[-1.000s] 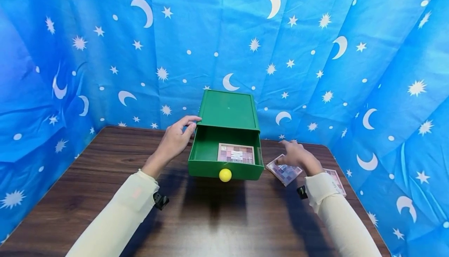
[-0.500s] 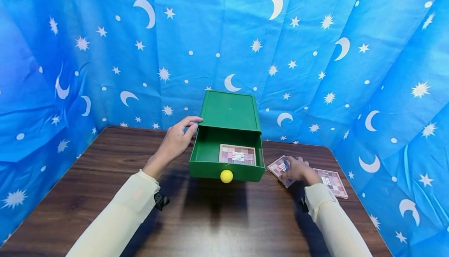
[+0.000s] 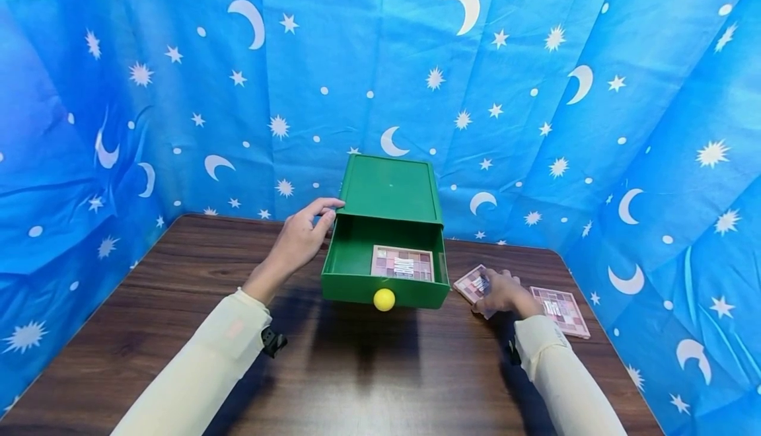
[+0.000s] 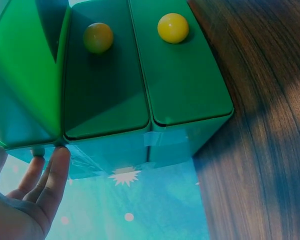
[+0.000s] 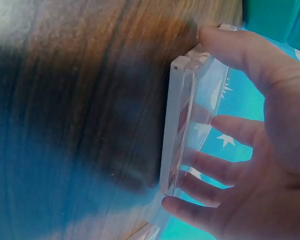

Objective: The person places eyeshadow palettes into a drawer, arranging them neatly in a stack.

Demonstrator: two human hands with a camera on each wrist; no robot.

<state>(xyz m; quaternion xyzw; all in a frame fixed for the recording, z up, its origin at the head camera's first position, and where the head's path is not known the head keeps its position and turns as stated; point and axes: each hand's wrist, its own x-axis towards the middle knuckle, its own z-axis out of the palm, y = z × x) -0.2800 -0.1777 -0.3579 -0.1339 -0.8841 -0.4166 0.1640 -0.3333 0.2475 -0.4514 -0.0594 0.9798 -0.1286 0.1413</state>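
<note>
My left hand (image 3: 302,234) rests its fingertips against the left side of a green plastic drawer unit (image 3: 389,188), close to the open top drawer. That drawer (image 3: 351,285) is pulled out, with a yellow ball knob (image 3: 384,300) on its front. Inside lies an eyeshadow palette (image 3: 386,261) in pink and brown shades. To the right, my right hand (image 3: 505,294) holds a second eyeshadow palette (image 3: 468,284) low at the table, thumb at one edge and fingers over its clear lid (image 5: 202,120). The hand covers much of this palette in the head view.
A third eyeshadow palette (image 3: 565,314) lies on the dark wooden table (image 3: 238,370), near its right edge. Two lower drawers with ball knobs (image 4: 173,28) are closed. A blue cloth (image 3: 333,46) with moons and stars hangs around the table.
My right hand has come down onto the palette beside the drawer unit and its fingers have closed in on it. The left hand keeps its place on the unit.
</note>
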